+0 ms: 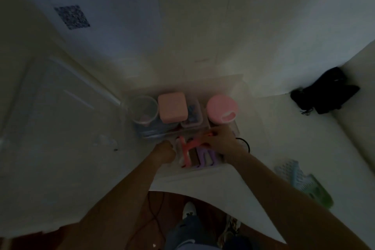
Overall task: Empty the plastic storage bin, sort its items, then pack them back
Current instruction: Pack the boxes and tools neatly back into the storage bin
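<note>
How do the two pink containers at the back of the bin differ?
The square pink box has flat sides, rounded corners and a plain closed lid. The round pink container is circular, and its lid shows a pale oval opening or tab near the front. The square one sits left, the round one right. Both are pink.

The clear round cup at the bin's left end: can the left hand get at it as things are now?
Probably yes. The left hand sits just in front of the clear round cup, and nothing stands between them; its open top also looks free.
</note>
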Available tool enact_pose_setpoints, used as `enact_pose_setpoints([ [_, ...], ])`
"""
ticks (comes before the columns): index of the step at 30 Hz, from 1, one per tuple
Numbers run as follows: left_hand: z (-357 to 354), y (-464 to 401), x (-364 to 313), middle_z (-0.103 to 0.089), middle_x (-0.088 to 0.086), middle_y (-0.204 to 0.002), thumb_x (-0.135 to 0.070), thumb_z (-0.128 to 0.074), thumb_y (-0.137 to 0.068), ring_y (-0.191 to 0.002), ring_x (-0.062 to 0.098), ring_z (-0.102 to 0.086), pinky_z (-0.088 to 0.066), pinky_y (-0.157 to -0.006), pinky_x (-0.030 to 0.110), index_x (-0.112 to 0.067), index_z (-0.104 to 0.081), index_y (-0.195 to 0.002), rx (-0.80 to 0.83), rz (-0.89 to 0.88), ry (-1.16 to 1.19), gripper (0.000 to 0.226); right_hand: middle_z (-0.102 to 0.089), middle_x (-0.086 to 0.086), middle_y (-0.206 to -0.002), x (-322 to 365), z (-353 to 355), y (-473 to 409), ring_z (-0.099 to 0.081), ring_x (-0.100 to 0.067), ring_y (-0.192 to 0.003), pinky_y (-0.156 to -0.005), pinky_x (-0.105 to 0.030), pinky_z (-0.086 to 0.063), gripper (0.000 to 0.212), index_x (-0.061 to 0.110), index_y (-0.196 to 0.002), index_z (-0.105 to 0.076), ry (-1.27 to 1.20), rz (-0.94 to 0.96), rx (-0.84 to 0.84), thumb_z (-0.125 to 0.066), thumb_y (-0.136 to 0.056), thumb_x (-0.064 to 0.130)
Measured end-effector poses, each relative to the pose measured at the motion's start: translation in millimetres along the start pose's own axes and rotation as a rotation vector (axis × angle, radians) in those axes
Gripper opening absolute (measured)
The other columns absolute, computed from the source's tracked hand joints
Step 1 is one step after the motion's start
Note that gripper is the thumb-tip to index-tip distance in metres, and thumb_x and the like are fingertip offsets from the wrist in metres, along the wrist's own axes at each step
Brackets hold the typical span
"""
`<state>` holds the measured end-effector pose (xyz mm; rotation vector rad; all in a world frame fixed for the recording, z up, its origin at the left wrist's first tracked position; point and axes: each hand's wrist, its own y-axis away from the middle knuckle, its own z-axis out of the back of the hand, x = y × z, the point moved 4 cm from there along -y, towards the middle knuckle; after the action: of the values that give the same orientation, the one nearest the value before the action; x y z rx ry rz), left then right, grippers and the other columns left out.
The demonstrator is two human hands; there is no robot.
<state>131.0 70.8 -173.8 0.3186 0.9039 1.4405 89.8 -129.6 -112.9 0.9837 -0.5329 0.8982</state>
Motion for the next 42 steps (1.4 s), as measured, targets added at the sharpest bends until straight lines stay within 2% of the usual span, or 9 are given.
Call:
enact_pose_setpoints([
  [3,-9.4,1.7,-3.6,-0.063,0.019,-0.123,-0.016,-0.048,-0.096,-0.106,0.032,-0.065,-0.054,-0.091,0.039,-0.024,-0.046,-0.074,0.127,0.017,0.027,0.024,-0.070,-0.013,-0.069,-21.3,-11.8,-14.4,-0.068,-0.024,-0.069,-0.063,-0.041,-0.058,0.032,-0.001,-0.071,-0.068,0.028,-0.095,0.019,-0.081,-0.069,0.028],
  [6,-20.1,2.5,-9.0,-0.063,0.017,-0.123,-0.012,-0.053,-0.095,-0.092,0.026,-0.062,-0.052,-0.089,0.038,-0.016,-0.055,-0.092,0.261,0.037,0.099,0.006,-0.064,-0.010,-0.074,-20.8,-8.8,-14.7,-0.064,-0.026,-0.074,-0.061,-0.027,-0.041,0.032,0.006,-0.078,-0.062,0.282,-0.049,-0.057,-0.072,-0.082,0.037],
  [11,-27.4,3.0,-12.3,-0.059,0.018,-0.126,-0.016,-0.059,-0.095,-0.099,0.027,-0.060,-0.049,-0.088,0.039,-0.005,-0.049,-0.129,0.359,0.080,0.144,0.037,-0.071,-0.011,-0.090,-9.5,-4.8,-4.5,-0.067,-0.032,-0.087,-0.065,-0.032,-0.045,0.035,0.009,-0.086,-0.066,0.546,0.085,-0.243,-0.065,-0.085,0.044],
  [17,-27.5,0.2,-13.4,-0.056,0.006,-0.088,-0.018,-0.057,-0.095,-0.070,0.017,-0.056,-0.045,-0.058,0.026,-0.012,-0.052,-0.089,0.334,0.035,0.096,0.010,-0.070,-0.014,-0.096,-10.0,11.5,-0.2,-0.068,-0.036,-0.091,-0.070,-0.034,-0.049,0.031,0.011,-0.088,-0.065,0.642,0.103,-0.232,-0.063,-0.089,0.041],
  [20,-24.0,0.2,-13.3,-0.053,0.005,-0.078,-0.019,-0.054,-0.095,-0.070,0.019,-0.056,-0.043,-0.054,0.025,-0.005,-0.055,-0.095,0.293,0.015,0.034,0.014,-0.069,-0.015,-0.101,-1.7,19.6,7.8,-0.066,-0.037,-0.096,-0.075,-0.037,-0.050,0.021,0.009,-0.095,-0.066,0.642,0.118,-0.186,-0.058,-0.090,0.027],
  [24,-3.0,13.7,-24.6,-0.056,0.018,-0.130,-0.021,-0.051,-0.098,-0.114,0.030,-0.057,-0.047,-0.084,0.033,0.001,-0.046,-0.134,0.111,-0.060,-0.068,0.043,-0.071,-0.004,-0.104,7.7,52.7,28.2,-0.067,-0.029,-0.097,-0.080,-0.032,-0.051,0.020,0.024,-0.100,-0.071,0.561,0.132,-0.240,-0.066,-0.081,0.021],
  [27,18.6,38.0,-49.4,-0.053,0.019,-0.137,-0.029,-0.050,-0.095,-0.124,0.033,-0.052,-0.043,-0.097,0.037,-0.006,-0.049,-0.131,-0.185,-0.193,-0.032,0.043,-0.073,0.010,-0.087,-0.5,97.5,56.8,-0.071,-0.013,-0.078,-0.074,-0.026,-0.051,0.020,0.033,-0.093,-0.071,0.398,0.189,-0.326,-0.075,-0.077,0.022],
  [34,-0.6,122.5,-179.3,-0.063,0.000,-0.104,-0.043,-0.049,-0.089,-0.098,0.022,-0.061,-0.052,-0.080,0.037,-0.022,-0.058,-0.112,-0.598,-0.805,-0.060,0.032,-0.073,0.014,-0.074,-89.9,202.3,126.3,-0.065,0.005,-0.063,-0.068,-0.017,-0.052,0.016,0.032,-0.085,-0.074,0.206,0.037,-0.447,-0.077,-0.077,0.019],
  [42,-136.3,141.3,-292.9,-0.056,0.000,-0.109,-0.032,-0.052,-0.094,-0.102,0.021,-0.056,-0.049,-0.086,0.033,-0.021,-0.055,-0.118,-0.316,-1.075,-0.126,0.026,-0.072,0.010,-0.102,-245.9,263.6,157.2,-0.067,-0.006,-0.091,-0.078,-0.024,-0.055,0.017,0.030,-0.102,-0.069,0.244,-0.207,-0.478,-0.070,-0.085,0.025],
])
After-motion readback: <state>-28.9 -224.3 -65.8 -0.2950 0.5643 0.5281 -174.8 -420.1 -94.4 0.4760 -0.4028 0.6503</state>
